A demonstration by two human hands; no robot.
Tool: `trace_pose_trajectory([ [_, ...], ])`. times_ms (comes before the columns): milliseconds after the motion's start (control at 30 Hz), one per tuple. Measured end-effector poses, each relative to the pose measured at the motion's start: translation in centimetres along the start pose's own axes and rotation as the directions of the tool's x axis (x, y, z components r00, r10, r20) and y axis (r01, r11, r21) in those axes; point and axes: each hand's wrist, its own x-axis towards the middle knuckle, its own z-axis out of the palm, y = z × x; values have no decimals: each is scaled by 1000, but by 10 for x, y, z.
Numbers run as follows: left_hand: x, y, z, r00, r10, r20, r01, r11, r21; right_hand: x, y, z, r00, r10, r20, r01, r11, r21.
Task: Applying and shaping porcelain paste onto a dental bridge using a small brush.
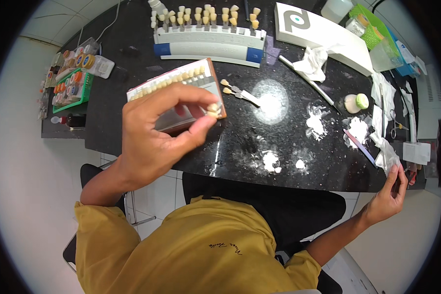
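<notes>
My left hand [157, 137] pinches a small cream tooth-shaped piece [212, 109] between thumb and forefinger, above an open shade case [219, 93] with a row of tooth samples. My right hand [392, 193] is at the desk's right edge, fingertips closed on a crumpled white tissue [387, 153], beside a purple instrument [360, 147] lying across white powder [357, 127]. In the middle, two loose shade tabs [245, 98] lie on the black desk [245, 137]. More powder piles [316, 122] lie nearby.
A white-and-blue shade guide stand [206, 51] and white box [323, 44] stand at the back. Bottles in a green tray [73, 93] are left; green basket [365, 19], capped jar [355, 103], wand [306, 81] and scissors [397, 125] are right. A black chair [318, 210] is below the desk edge.
</notes>
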Motion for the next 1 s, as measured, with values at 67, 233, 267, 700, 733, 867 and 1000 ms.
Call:
trace_pose_trajectory([
  [67,6,9,9,978,-124,169,164,954,-250,-1,-4,1,999,-31,-15,31,999,41],
  [233,22,25,42,919,-84,384,266,852,-451,-15,-41,-4,989,-144,-39,148,981,123],
  [267,25,28,47,900,-73,430,301,817,-491,-20,-51,-5,986,-167,-15,168,978,127],
  [700,31,54,74,668,-107,737,680,491,-545,-64,-99,21,955,-233,182,222,972,78],
  [733,30,56,75,657,-102,747,690,481,-541,-63,-100,21,962,-213,172,201,976,87],
  [867,32,57,78,617,-113,779,739,421,-525,-65,-100,19,906,-278,320,200,945,257],
  [1000,35,57,77,613,-122,780,748,408,-524,-73,-92,18,866,-334,373,185,905,382],
])
